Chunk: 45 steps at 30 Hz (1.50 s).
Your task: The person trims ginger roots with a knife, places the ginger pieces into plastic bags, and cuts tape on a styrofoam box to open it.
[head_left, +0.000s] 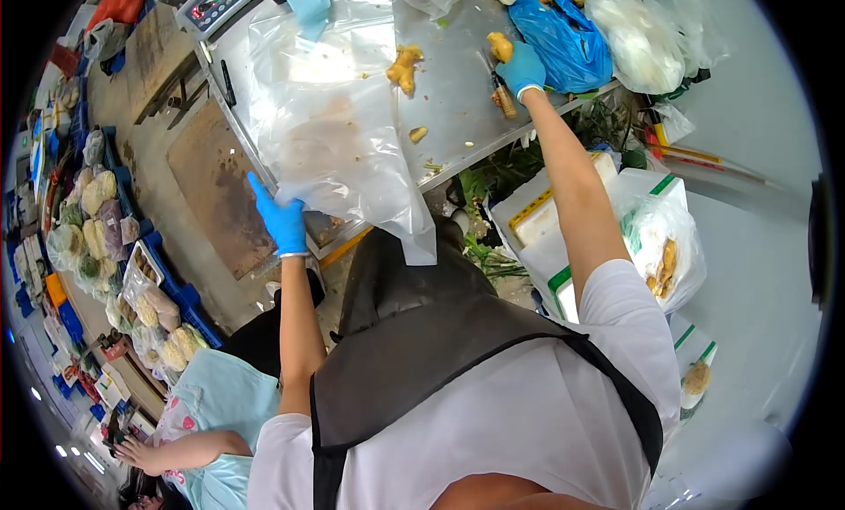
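Note:
My left hand, in a blue glove, is held open beside the table's near edge, with its index finger stretched out. It is nearest to the clear plastic bag, which lies flat and hangs over the edge. My right hand, also gloved in blue, is closed at a small piece of ginger by its fingertips; the fingers are partly hidden. Just below that hand lies a tool with a wooden handle, its other end covered. A larger ginger root and a small ginger piece lie on the metal table.
A digital scale and a black pen are at the left. A blue plastic bag and a white bag stand at the right. White foam boxes are below. Another person's hand shows at lower left.

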### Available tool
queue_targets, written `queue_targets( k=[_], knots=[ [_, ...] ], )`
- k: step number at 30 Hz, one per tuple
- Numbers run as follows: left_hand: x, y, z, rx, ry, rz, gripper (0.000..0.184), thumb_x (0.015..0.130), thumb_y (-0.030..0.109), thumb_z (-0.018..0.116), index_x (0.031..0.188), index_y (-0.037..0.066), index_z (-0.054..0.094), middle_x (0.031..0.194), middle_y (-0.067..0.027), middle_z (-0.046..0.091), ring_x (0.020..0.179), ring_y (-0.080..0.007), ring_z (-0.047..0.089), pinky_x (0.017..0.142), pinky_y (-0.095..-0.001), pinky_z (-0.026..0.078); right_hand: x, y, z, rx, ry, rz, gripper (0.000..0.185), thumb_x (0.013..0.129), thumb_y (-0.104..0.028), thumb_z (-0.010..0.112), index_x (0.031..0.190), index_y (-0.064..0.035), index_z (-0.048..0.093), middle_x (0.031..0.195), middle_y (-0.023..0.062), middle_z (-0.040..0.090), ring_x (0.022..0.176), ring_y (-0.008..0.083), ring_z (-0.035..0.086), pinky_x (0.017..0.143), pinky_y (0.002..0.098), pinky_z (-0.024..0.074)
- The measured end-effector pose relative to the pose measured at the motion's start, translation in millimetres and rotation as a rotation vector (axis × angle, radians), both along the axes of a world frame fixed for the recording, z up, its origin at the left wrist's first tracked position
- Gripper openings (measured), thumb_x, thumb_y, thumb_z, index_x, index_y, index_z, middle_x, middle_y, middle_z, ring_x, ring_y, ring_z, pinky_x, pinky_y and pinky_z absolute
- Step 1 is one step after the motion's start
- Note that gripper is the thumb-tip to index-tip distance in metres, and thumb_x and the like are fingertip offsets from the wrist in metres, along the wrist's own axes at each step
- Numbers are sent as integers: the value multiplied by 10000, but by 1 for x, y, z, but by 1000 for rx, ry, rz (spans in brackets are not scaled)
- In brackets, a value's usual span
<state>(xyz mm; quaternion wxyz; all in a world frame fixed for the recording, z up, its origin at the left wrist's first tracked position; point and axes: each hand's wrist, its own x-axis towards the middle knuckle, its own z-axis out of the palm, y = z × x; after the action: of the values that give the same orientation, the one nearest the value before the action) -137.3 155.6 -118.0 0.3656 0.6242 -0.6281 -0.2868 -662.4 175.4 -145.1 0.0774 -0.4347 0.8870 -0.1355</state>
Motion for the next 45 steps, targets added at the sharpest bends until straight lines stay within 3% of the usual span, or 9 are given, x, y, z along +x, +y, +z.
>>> queue_targets(
  k=[6,9,12,20,25,31,36,39,45],
  knots=[
    [-24,-24,62,255,358,-138,436,842,-69,521,1225,76,670,937,-14,647,712,-72,535,662,-213,469,137,18,142,-548,-832,117,404,748,-197,778,1035,11,584,901,85,663,815,137,637,710,288,528],
    [-43,-19,109,366,200,-203,334,896,24,588,1216,68,672,855,-3,640,669,-61,528,626,-219,463,219,57,202,-233,-1366,667,523,724,-227,798,1178,-65,594,1095,80,650,994,193,623,912,343,488],
    [-46,-20,126,370,255,-219,233,909,101,641,1125,45,709,750,-8,622,611,-63,525,582,-222,449,268,57,193,-121,-1005,1198,488,677,-147,764,1146,-165,632,1068,72,638,999,306,625,885,379,496],
    [-52,-12,136,491,325,-135,194,926,153,626,1017,11,721,657,-12,582,524,-75,518,496,-217,381,276,-17,104,-574,200,1009,318,870,-247,600,1150,-101,646,951,72,678,855,219,658,772,313,516],
    [-45,-17,145,585,369,-18,222,931,172,608,1074,43,718,652,-11,586,510,-49,488,465,-183,309,211,-38,109,-531,-975,112,264,896,-329,615,933,-91,724,888,120,699,714,252,668,691,356,531],
    [-49,-11,156,605,368,-244,312,935,181,585,1214,60,657,698,3,591,550,-20,457,461,-171,298,169,-95,-36,-199,-359,-58,650,649,-426,833,1077,0,590,1076,233,646,967,373,658,815,412,537],
    [-37,-15,151,619,386,-217,296,936,166,594,1200,48,658,680,-6,597,499,-21,431,443,-169,308,173,-96,-6,-540,-884,-329,633,690,-208,784,1212,-23,478,1080,157,616,976,279,638,851,351,516],
    [-36,-15,146,634,398,-141,274,957,186,580,1172,42,670,645,-5,586,462,-26,412,424,-175,304,215,-64,95,-932,-752,-21,499,752,-113,741,1183,-53,495,1071,132,599,947,252,620,838,356,515],
    [-47,-16,151,547,456,-149,269,986,196,531,1126,33,693,557,32,482,431,-23,347,403,-191,235,280,6,159,-622,-181,1062,438,776,-220,695,1187,-139,566,1057,53,617,945,243,610,848,396,488]
  ],
)
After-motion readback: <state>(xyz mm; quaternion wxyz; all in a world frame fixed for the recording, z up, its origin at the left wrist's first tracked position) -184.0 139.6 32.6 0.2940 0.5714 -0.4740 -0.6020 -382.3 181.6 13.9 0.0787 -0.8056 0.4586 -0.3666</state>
